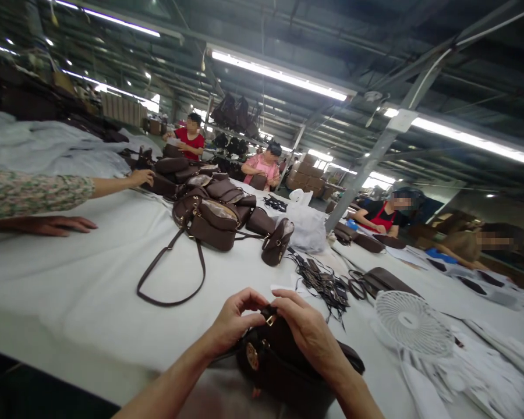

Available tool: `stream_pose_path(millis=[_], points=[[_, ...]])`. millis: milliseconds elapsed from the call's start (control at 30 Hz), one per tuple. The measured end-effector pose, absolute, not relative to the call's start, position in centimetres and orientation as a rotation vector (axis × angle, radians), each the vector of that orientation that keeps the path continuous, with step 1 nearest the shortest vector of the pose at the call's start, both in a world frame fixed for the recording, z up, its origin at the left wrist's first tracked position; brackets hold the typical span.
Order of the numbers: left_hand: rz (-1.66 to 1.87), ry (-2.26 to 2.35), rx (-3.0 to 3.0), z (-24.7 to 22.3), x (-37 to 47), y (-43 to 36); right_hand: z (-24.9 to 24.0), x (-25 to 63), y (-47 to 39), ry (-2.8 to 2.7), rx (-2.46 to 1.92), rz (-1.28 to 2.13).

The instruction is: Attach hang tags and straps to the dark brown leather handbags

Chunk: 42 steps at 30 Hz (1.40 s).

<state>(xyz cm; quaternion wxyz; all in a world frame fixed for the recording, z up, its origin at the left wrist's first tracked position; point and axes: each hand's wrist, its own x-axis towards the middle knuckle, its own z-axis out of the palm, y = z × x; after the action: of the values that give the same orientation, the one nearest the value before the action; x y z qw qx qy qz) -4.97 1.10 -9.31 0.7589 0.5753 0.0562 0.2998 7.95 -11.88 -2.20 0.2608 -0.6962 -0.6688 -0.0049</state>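
Note:
A dark brown handbag point(288, 372) with a round gold emblem and gold buckle lies at the table's near edge, in front of me. My left hand point(238, 320) pinches the dark strap end beside the buckle at the bag's top. From the other side, my right hand point(303, 323) rests on the bag, its fingers closed around the same strap end. The fingertips of both hands almost meet there. What lies under my right palm is hidden.
Brown bags point(213, 224) are piled mid-table, one with a looped strap point(170, 302). Black tags with cords point(321, 282) and a white fan point(413, 323) stand right. Another person's hands and patterned sleeve point(35, 195) reach in from the left. Several people work beyond.

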Motion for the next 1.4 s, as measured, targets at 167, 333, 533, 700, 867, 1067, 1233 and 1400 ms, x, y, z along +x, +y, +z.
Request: stream_pose_path(millis=[167, 333, 533, 700, 867, 1067, 1233, 1400], points=[[0.539, 0.045, 1.032, -10.8, -4.7, 1.3, -2.5, 7.4, -11.1, -1.846, -1.911, -0.075], [0.43, 0.006, 0.865, -11.0, -4.3, 1.1, -3.8, 6.4, -12.7, -1.647, -1.844, -0.827], [0.307, -0.11, 0.78, -10.5, -3.9, 0.1, -6.2, 3.9, -15.8, -1.626, -1.915, -0.959], [0.289, -0.151, 0.787, -10.2, -3.8, -1.1, -6.7, 3.2, -15.7, -1.458, -1.99, -0.876], [0.262, -0.219, 0.839, -9.9, -3.8, -1.7, -5.9, 3.0, -16.3, -1.3, -1.896, -0.614], [0.416, -0.197, 1.108, -10.2, -3.0, -3.2, -6.6, 2.9, -17.2, -0.889, -1.854, -0.257], [0.503, -0.17, 1.242, -9.3, -2.9, -4.1, -6.7, 3.6, -17.4, -0.798, -1.754, -0.031], [0.378, -0.286, 1.321, -8.7, -3.0, -3.2, -5.7, 4.2, -17.5, -0.694, -1.684, 0.234]])
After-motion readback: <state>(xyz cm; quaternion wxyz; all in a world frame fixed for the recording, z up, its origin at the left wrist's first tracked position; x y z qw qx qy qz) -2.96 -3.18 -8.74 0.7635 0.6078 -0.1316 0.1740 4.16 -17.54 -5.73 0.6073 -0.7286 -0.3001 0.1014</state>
